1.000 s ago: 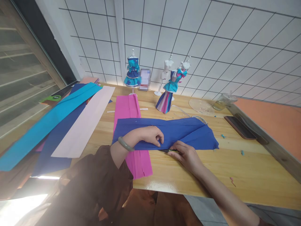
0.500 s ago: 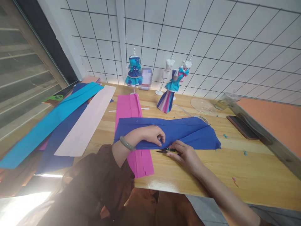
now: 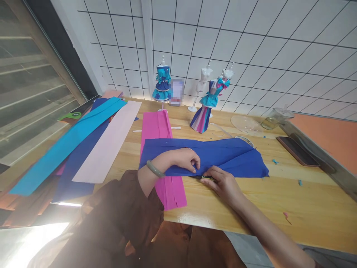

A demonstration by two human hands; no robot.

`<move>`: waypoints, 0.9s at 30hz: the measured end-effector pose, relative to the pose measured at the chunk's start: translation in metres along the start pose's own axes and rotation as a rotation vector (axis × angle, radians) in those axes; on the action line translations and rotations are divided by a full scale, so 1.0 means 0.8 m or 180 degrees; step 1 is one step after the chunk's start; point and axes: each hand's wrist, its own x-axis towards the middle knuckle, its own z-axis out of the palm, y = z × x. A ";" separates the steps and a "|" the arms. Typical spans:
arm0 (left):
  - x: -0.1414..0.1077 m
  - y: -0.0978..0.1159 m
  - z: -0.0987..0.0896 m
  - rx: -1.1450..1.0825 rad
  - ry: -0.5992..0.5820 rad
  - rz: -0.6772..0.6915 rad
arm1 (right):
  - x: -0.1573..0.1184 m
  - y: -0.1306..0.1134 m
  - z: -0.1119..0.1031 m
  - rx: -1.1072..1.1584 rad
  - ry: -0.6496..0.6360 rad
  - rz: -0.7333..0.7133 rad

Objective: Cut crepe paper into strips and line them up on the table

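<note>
A wide dark blue strip (image 3: 223,152) lies across the wooden table, over a bright pink strip (image 3: 156,124). My left hand (image 3: 185,159), with a green bangle at the wrist, rests on the blue strip. Its fingers are curled and its fingertips meet the strip near the front edge; whether they pinch it is hidden. Small dark scissors (image 3: 205,178) with yellow on the handles sit in my right hand (image 3: 221,182), their blades pointing left along the blue strip's front edge. The blades look nearly closed.
Light blue (image 3: 69,143), dark blue and pale pink (image 3: 108,145) strips lie at the left. Dressed mini mannequins (image 3: 161,83) and a bare one (image 3: 202,83) stand at the back. A phone (image 3: 297,150), a glass jar (image 3: 276,118) and scraps are at the right.
The view has shifted slightly, moving the scene to the right. The scissor blades have come closer together and nearer the blue strip's edge. My left hand stays on the strip.
</note>
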 end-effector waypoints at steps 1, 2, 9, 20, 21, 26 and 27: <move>0.000 0.000 0.000 0.0002 0.0005 0.0005 | 0.000 0.000 0.001 -0.0005 0.0005 -0.0010; -0.001 0.000 0.000 0.0002 0.0012 0.0008 | 0.000 0.001 0.001 -0.0014 0.0008 -0.0022; -0.002 0.000 -0.003 -0.0013 -0.0015 0.0093 | -0.016 0.007 -0.018 -0.0189 -0.0259 -0.0118; -0.001 0.000 -0.003 0.0088 0.0007 0.0022 | -0.072 0.067 -0.091 0.0026 0.0135 0.1402; -0.001 -0.001 -0.002 0.0098 0.0015 0.0019 | -0.073 0.084 -0.097 -0.0029 0.0445 0.1654; 0.000 0.001 -0.004 0.0160 0.0024 0.0030 | -0.069 0.165 -0.129 -0.0366 0.1246 0.2701; -0.001 0.002 -0.005 0.0162 0.0017 0.0022 | -0.068 0.176 -0.133 -0.0386 0.1216 0.2761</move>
